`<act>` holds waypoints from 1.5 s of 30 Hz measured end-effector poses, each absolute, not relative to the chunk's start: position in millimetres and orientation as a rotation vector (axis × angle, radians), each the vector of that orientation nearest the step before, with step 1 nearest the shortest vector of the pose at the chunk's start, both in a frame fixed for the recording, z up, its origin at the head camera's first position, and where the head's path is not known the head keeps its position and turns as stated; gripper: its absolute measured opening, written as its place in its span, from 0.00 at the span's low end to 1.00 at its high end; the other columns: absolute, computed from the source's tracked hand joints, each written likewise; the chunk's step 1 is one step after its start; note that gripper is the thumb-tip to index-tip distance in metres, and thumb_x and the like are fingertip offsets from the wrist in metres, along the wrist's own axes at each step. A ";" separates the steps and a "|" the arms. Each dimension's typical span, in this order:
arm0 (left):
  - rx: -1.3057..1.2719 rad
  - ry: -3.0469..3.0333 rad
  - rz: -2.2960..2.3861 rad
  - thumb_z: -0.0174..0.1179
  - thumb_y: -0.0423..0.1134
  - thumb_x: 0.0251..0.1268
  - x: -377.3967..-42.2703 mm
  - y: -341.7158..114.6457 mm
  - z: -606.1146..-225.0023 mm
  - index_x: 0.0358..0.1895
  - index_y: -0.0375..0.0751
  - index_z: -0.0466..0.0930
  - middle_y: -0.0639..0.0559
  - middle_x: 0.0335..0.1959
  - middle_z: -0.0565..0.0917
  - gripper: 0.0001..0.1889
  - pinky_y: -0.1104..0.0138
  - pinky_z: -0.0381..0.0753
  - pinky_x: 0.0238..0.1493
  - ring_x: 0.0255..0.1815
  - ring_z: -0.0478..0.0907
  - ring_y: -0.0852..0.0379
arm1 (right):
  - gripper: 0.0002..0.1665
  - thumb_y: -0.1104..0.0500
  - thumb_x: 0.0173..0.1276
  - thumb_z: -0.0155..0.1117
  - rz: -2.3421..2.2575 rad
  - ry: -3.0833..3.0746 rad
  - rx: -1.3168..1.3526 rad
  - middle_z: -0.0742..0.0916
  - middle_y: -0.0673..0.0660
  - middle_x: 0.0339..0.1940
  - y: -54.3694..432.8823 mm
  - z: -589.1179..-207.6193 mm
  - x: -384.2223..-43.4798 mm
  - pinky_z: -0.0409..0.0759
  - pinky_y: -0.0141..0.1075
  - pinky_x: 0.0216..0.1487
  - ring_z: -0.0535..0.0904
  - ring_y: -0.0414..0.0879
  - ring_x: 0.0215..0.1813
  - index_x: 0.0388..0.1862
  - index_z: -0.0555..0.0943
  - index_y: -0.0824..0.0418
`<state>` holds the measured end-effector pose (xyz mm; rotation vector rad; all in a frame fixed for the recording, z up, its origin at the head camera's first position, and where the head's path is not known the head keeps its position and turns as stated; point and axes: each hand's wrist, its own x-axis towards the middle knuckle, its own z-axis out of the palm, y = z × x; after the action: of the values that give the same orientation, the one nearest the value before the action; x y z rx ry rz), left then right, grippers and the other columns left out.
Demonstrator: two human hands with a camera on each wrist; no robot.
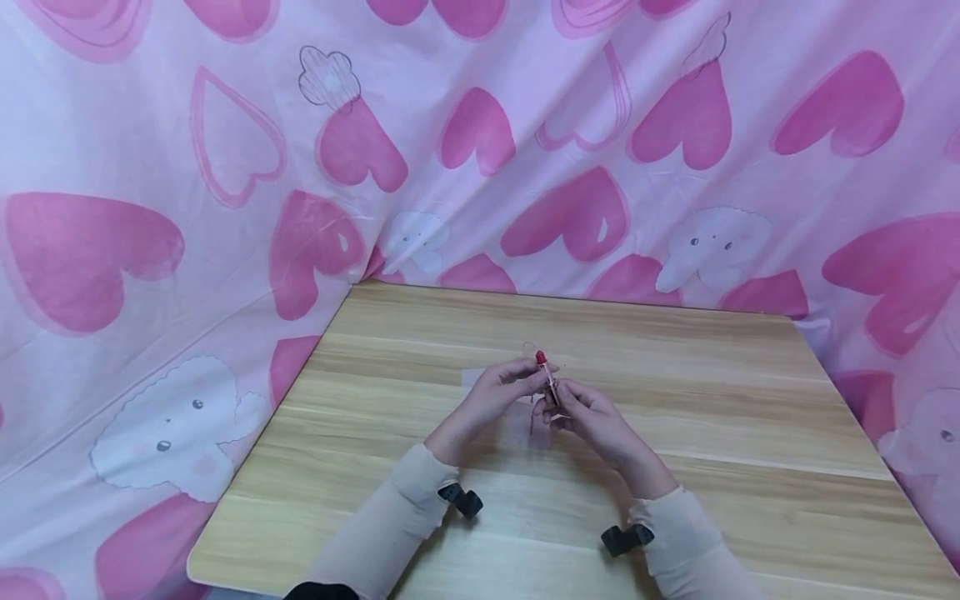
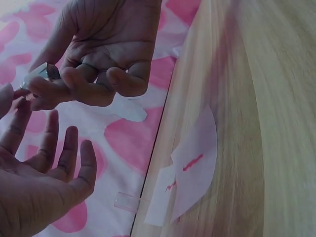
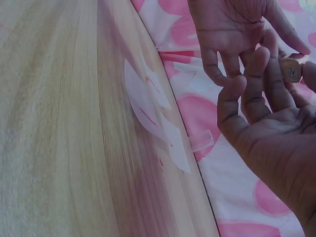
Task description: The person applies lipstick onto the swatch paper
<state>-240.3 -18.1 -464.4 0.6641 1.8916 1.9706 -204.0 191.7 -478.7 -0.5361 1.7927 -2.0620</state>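
A lipstick [image 1: 550, 385] with its red tip [image 1: 541, 357] extended stands slightly tilted between both hands, over the table. My right hand [image 1: 592, 414] grips its dark base between thumb and fingers; in the right wrist view the base end [image 3: 291, 70] shows a stamped mark. Higher up on the tube, the thumb and index finger of my left hand [image 1: 504, 385] pinch it, while the other left fingers [image 2: 69, 153] spread loosely. Below the hands lie white paper pieces [image 2: 197, 158] with red strokes on them. Part of the paper is hidden by the hands in the head view.
A clear plastic cap [image 2: 127, 201] stands on the table beyond the paper. Small red marks [image 3: 161, 162] show on the wood near the paper. The wooden table [image 1: 675, 375] meets a pink heart-print curtain [image 1: 480, 133] at its back and sides.
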 end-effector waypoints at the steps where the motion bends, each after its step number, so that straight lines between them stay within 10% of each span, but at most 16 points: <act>1: 0.665 1.863 1.977 0.59 0.48 0.74 -241.2 -17.8 -464.7 0.62 0.46 0.82 0.54 0.62 0.81 0.19 0.56 0.70 0.67 0.64 0.76 0.56 | 0.21 0.50 0.84 0.43 -2.075 1.759 -0.555 0.84 0.69 0.47 192.1 -479.0 -204.1 0.81 0.43 0.49 0.81 0.51 0.47 0.57 0.80 0.60; 29: 0.864 1.528 1.931 0.56 0.53 0.75 -249.3 -17.5 -461.6 0.64 0.39 0.78 0.50 0.68 0.76 0.25 0.54 0.61 0.72 0.73 0.67 0.49 | 0.20 0.54 0.85 0.39 -2.107 1.316 -0.782 0.85 0.54 0.50 192.5 -478.3 -204.5 0.76 0.41 0.53 0.80 0.46 0.51 0.56 0.79 0.59; 45: 1.117 1.323 1.945 0.53 0.48 0.78 -245.1 -12.7 -461.8 0.61 0.16 0.67 0.38 0.72 0.70 0.31 0.53 0.59 0.75 0.76 0.62 0.44 | 0.22 0.53 0.85 0.39 -2.092 1.071 -0.883 0.83 0.53 0.52 187.3 -481.0 -201.5 0.73 0.42 0.56 0.76 0.47 0.54 0.65 0.76 0.57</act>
<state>-245.1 -12.7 -461.8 1.1170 1.3230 1.9452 -201.5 187.3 -481.0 -0.8828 1.0705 -2.0924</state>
